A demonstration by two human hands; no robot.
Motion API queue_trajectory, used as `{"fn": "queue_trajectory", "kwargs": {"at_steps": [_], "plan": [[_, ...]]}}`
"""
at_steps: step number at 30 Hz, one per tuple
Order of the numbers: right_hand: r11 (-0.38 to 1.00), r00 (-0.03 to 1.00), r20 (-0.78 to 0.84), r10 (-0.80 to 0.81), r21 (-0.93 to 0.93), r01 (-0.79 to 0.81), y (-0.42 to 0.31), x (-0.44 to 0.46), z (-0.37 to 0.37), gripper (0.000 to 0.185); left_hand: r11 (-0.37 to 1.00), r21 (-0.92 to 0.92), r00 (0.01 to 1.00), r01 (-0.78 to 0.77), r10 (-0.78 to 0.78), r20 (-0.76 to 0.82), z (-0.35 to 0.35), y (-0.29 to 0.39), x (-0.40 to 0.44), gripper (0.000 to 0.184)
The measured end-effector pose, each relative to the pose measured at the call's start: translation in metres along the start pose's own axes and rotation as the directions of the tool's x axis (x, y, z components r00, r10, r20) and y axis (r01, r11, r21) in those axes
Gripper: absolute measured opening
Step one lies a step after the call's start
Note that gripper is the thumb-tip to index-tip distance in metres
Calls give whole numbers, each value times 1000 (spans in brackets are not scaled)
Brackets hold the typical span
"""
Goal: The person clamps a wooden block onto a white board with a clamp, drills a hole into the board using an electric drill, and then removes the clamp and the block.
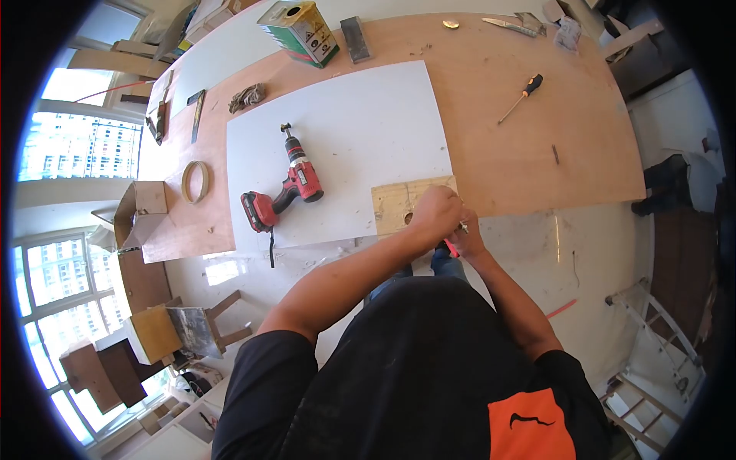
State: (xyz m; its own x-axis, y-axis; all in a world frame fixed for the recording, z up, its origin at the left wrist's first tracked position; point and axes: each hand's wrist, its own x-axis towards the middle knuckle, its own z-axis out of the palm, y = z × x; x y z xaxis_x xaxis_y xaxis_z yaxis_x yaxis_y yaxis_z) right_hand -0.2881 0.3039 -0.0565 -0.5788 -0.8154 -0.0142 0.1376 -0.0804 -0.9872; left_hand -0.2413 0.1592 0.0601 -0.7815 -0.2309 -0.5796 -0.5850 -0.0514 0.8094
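My left hand [437, 211] is closed over the right part of a small pale wooden board [391, 201], its fingertips turned toward my other hand. What those fingers pinch is hidden. Pressed close beside it, at the table's near edge, my right hand [471, 236] is closed on a red-handled tool [452, 248]. Only part of the red handle shows below the fingers, and a small metal piece glints between the hands. A round dark hole [408, 218] shows in the board near my left wrist. The board lies on a white panel [368, 115].
A red cordless drill [303, 180] lies on the panel. Around it are a screwdriver [521, 98], a metal can [303, 34], a dark block [355, 40], a tape roll [195, 182] and a rope bundle [247, 97]. A ladder [659, 322] stands at right; another person [675, 180] is partly visible.
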Motion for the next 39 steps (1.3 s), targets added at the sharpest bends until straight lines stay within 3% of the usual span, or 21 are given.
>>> {"fn": "queue_trajectory", "kwargs": {"at_steps": [3,6,8,10,12,14,15,18,21,24,27,30,31,34,36,39], "plan": [[965,975,11,-222,-139,221,-17,0,14,22,993,-113,999,-25,21,-37,4,-5,-31,39],[992,996,-58,-65,-112,58,-16,-7,11,27,986,-152,994,-66,52,-92,5,-9,-53,52],[956,998,-53,-26,-292,9,-6,-7,2,31,971,-214,991,-111,93,-93,-10,-16,-64,67],[920,992,-66,104,-373,-121,-11,-1,1,35,944,273,950,-184,242,-197,-26,-40,-61,83],[876,945,-89,314,-357,-324,-31,5,4,38,726,662,913,-186,376,-156,-41,-68,-52,95],[915,961,-74,266,-293,-276,-39,7,5,41,405,897,899,-175,437,-21,-54,-93,-36,103],[933,968,-63,242,-261,-250,-41,8,6,42,419,892,947,-168,319,28,-57,-109,-25,105],[865,936,5,352,-383,-324,-43,0,1,43,227,941,909,-251,388,149,-63,-120,-12,110],[833,931,-35,363,-436,-341,-51,-15,7,44,278,944,939,-175,335,75,-66,-112,1,114],[797,898,-139,418,-419,-436,-28,-38,0,42,192,964,950,-182,286,122,-70,-106,0,113],[752,864,-308,398,-429,-500,11,-67,-16,42,318,912,920,-259,370,133,-64,-105,-10,114],[661,812,-446,376,-485,-572,22,-92,-26,43,257,893,846,-370,489,210,-36,-133,-27,114],[656,798,-461,389,-470,-591,20,-105,-26,44,306,838,799,-452,556,228,-33,-139,-30,114],[612,735,-521,434,-428,-665,13,-150,-31,44,258,738,689,-623,628,362,-38,-149,-29,104],[562,668,-576,470,-388,-730,13,-177,-30,42,178,733,635,-656,656,409,-36,-153,-27,98],[570,500,-591,633,-82,-818,-12,-200,-20,39,132,667,545,-733,700,461,-22,-161,-19,91]]}}
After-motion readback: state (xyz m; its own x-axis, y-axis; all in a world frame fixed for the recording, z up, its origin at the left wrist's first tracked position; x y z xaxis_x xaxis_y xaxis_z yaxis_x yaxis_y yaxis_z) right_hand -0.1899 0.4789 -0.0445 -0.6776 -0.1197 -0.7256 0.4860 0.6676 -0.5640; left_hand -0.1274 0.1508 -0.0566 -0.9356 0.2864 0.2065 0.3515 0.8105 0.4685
